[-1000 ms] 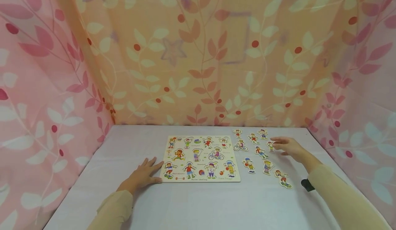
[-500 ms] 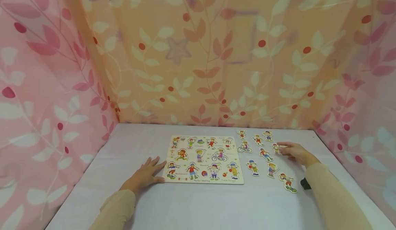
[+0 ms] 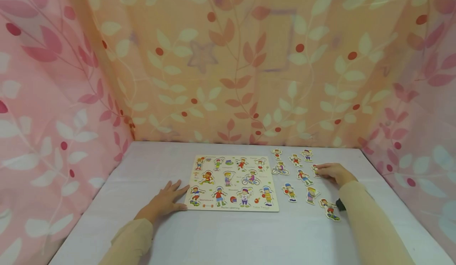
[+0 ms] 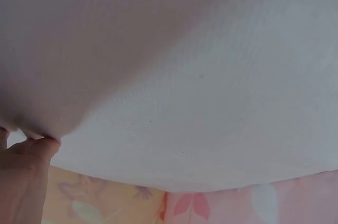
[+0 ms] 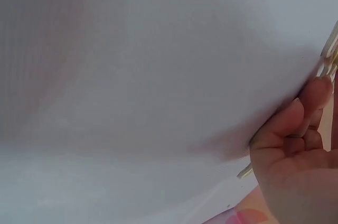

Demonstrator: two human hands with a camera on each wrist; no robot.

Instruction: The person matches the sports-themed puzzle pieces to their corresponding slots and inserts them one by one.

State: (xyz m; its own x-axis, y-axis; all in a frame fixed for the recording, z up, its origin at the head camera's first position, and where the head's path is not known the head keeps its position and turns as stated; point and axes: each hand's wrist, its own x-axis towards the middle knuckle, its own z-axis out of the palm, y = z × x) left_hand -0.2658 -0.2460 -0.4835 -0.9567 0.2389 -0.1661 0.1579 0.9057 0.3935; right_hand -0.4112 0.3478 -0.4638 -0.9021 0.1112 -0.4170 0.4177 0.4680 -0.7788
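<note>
The puzzle board (image 3: 228, 183), pale with printed sports figures, lies flat on the table. My left hand (image 3: 165, 201) rests at its left edge, fingers spread, the fingertips touching the board. To the right of the board, my right hand (image 3: 336, 173) pinches a small figure-shaped puzzle piece (image 3: 315, 171), partly covered by the fingertips. In the right wrist view the right hand (image 5: 296, 145) shows curled fingers beside a piece's edge. Only part of the left hand (image 4: 24, 174) appears in the left wrist view.
Several loose figure pieces lie around the right hand, among them a cyclist (image 3: 280, 169), a golfer (image 3: 311, 195) and a skateboarder (image 3: 329, 209). A black object (image 3: 341, 205) is partly hidden by the right sleeve. Leaf-patterned cloth (image 3: 228, 79) encloses the table's back and sides.
My right hand has moved slightly in to the small piece, and its fingertips have closed on it. The left hand stays at the board's edge. The head view has shifted a little.
</note>
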